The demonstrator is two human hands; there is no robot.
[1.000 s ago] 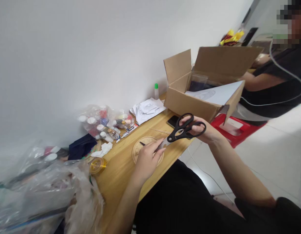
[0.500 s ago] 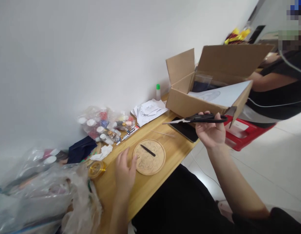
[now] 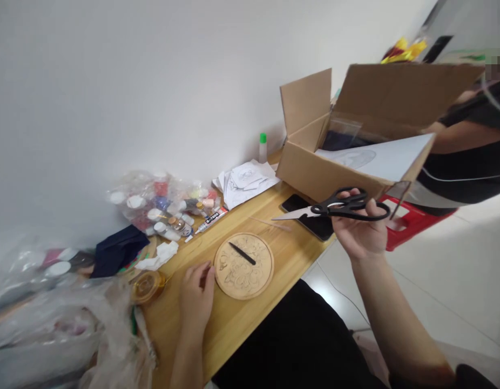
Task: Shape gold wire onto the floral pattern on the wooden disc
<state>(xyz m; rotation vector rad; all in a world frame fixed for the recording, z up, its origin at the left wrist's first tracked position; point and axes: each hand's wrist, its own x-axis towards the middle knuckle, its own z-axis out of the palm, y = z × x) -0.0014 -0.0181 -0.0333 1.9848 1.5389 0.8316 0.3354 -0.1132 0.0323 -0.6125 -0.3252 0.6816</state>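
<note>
The right hand (image 3: 361,229) grips a pair of black scissors (image 3: 335,208) by the handles, blades closed and pointing left, held in the air over the phone (image 3: 310,216) at the right edge of the worktop (image 3: 234,319). A second ago the scissors were down at the round wooden disc (image 3: 244,265), with the left hand beside them. The left hand (image 3: 196,294) has since drawn back and now rests flat on the worktop, holding nothing, fingertips just left of the disc. A thin black stick (image 3: 242,253) lies on the disc. A cardboard box (image 3: 335,167) stands beyond.
</note>
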